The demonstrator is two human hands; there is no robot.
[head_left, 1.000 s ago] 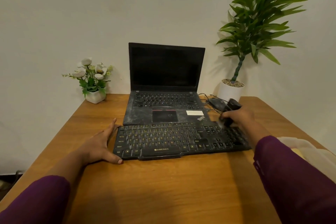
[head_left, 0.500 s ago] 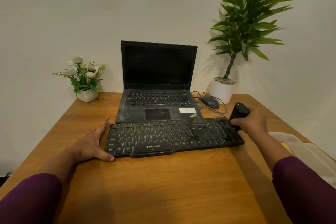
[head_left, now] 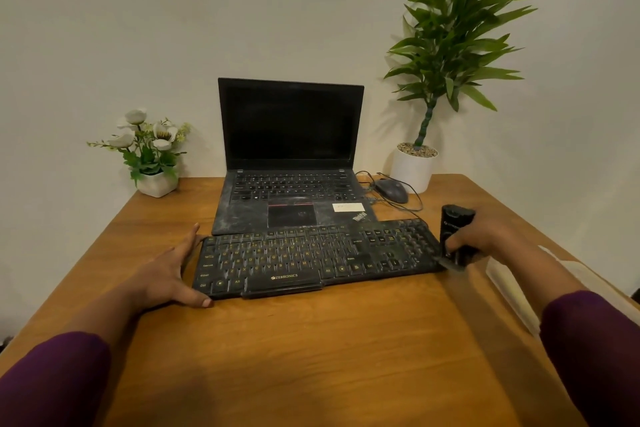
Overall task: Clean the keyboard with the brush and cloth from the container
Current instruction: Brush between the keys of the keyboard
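Note:
A dusty black keyboard (head_left: 311, 256) lies across the wooden table (head_left: 311, 357) in front of a laptop. My left hand (head_left: 169, 270) rests flat against the keyboard's left end, fingers straight, thumb along the front corner. My right hand (head_left: 485, 236) grips a black brush (head_left: 455, 222) upright at the keyboard's right end, its lower end at the front right corner. The bristles are hard to make out. A pale container (head_left: 512, 288) lies at the table's right edge; no cloth is plainly visible.
An open, dusty laptop (head_left: 291, 156) stands behind the keyboard. A wired mouse (head_left: 391, 189) and its cable lie to its right. A tall potted plant (head_left: 415, 163) stands at the back right, a small flower pot (head_left: 156, 180) at the back left.
My right hand has drawn the brush from the keyboard's back right area toward its front right corner. The left hand has stayed at the left end. The camera has shifted slightly.

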